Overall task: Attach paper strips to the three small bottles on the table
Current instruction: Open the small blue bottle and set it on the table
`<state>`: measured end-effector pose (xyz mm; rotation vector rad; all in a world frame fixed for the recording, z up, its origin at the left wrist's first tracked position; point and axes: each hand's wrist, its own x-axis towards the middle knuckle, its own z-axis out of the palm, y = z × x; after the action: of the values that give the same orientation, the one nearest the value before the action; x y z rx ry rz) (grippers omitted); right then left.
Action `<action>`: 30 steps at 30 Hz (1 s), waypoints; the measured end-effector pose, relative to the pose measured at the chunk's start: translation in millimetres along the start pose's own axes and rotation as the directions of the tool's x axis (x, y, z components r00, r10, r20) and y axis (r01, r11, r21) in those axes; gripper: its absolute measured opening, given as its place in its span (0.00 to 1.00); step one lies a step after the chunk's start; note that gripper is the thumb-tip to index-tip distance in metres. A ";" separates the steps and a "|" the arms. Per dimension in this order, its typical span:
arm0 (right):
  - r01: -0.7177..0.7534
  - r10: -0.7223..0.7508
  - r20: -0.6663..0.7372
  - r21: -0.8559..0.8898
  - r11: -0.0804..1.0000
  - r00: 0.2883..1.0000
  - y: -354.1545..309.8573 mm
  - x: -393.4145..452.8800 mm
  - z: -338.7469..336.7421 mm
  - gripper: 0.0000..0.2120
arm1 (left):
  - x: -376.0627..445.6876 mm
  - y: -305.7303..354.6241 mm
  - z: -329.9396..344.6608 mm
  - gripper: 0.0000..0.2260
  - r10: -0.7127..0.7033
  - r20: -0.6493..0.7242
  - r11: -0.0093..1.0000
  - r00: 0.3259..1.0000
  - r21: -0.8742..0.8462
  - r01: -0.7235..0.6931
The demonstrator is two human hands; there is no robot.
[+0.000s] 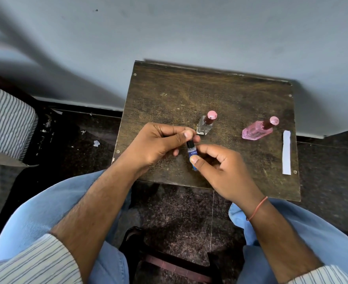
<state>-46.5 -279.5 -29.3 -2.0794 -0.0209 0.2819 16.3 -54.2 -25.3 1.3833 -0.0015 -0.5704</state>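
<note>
A: On the table, right edge: one white paper strip, lying flat, well apart from the hands. Behind the hands stand two pink-capped bottles, a clear bottle and a pink bottle.

B: And the third?

A: Blue vial, held over the table's near edge. Left hand pinches its dark cap with thumb and forefinger; right hand grips the body, thumb on the label. Both hands are curled, covering part of the vial.

B: Contents?

A: Clear bottle looks nearly empty; pink one tinted throughout. Whether the vial holds liquid, I cannot tell.

B: Surroundings?

A: Grey wall behind, dark floor below, paper scraps at left.
</note>
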 end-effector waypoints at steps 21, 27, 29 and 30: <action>0.028 -0.033 -0.084 -0.054 0.998 0.996 2.2 -1.2 -14.7 0.13 | 0.3 5.0 -19.9 0.09 0.204 -0.125 0.712 0.971 0.699 -0.060; 0.022 -0.026 -0.050 -0.080 0.997 0.998 4.8 -1.9 -21.2 0.13 | 0.6 3.4 -22.0 0.09 0.154 -0.127 0.631 0.980 0.775 0.001; 0.020 -0.023 -0.039 -0.076 0.997 0.999 4.4 -2.0 -21.5 0.14 | 0.8 3.1 -21.1 0.10 0.136 -0.125 0.597 0.983 0.802 0.020; 0.020 -0.022 -0.035 -0.073 0.997 0.999 4.5 -2.0 -21.8 0.14 | 0.8 3.4 -20.7 0.10 0.128 -0.123 0.584 0.984 0.811 0.026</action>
<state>-44.4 -300.7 -22.4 -2.1544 -0.0318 0.2337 25.0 -35.2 -26.7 2.3404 -0.1921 -0.3984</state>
